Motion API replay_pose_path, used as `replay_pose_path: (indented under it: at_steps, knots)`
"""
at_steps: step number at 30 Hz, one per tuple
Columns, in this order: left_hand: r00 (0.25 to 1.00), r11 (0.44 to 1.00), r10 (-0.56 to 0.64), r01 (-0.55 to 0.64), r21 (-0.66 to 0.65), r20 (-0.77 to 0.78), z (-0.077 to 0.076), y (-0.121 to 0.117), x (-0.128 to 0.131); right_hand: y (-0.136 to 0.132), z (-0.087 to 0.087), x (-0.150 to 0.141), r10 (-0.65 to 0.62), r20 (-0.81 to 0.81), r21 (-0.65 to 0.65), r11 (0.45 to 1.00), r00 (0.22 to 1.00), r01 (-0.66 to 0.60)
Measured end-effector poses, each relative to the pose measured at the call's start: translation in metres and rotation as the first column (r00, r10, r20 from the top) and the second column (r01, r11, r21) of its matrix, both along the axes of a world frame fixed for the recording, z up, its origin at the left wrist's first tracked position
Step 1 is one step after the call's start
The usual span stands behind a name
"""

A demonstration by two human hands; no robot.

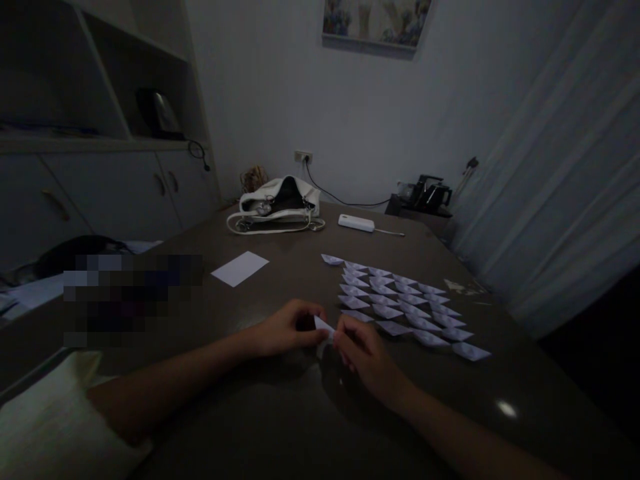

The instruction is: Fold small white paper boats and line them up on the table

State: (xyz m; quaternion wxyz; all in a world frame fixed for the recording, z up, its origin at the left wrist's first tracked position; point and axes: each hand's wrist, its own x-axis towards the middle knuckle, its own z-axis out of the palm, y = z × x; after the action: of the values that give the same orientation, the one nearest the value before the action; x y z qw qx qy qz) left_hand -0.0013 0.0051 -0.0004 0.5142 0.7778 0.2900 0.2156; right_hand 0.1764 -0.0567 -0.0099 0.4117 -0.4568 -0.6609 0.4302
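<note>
Between my two hands, just above the dark table (pixel 240 393), is a small piece of folded white paper (pixel 324 327). My left hand (pixel 290 328) pinches its left side between thumb and fingers. On the right side, my right hand (pixel 365 350) grips it with thumb and forefinger closed. The fingers hide part of the paper, so its full shape does not show. Right beyond my right hand, several folded paper boats (pixel 385 311) stand in close rows. To the far left of the hands lies a flat white sheet of paper (pixel 240 269).
A white handbag (pixel 280 205) sits at the table's far side, with a white power bank (pixel 356 223) and short cable to its right. Kettles (pixel 433 193) stand on a small stand behind. Cabinets (pixel 110 187) line the left; a pale curtain (pixel 560 180) hangs right.
</note>
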Motion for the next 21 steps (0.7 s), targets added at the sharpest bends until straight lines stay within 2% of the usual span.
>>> replay_pose_path:
  at_steps: [6, 10, 16, 21]
  knots:
    - [1.000, 1.000, 0.013, -0.013, 0.010, 0.013, 0.0024, -0.0006, 0.0012, -0.0003, 0.0006, 0.0014, 0.024, 0.008, -0.011, 1.000, 1.000, -0.024]
    - [1.000, 1.000, -0.015, 0.015, -0.003, 0.025, 0.0032, -0.0003, 0.0020, 0.0011, -0.0020, 0.0007, 0.018, -0.053, -0.031, 0.999, 0.998, -0.020]
    - [0.997, 0.997, 0.024, -0.019, -0.070, 0.075, -0.0010, 0.0013, 0.0005, 0.0016, -0.0026, -0.0022, -0.029, -0.126, -0.069, 0.997, 0.992, 0.020]
    - [0.998, 0.997, 0.002, 0.003, -0.081, 0.062, -0.0002, 0.0011, 0.0003, 0.0014, -0.0026, -0.0016, -0.046, -0.093, -0.030, 0.999, 0.995, 0.044]
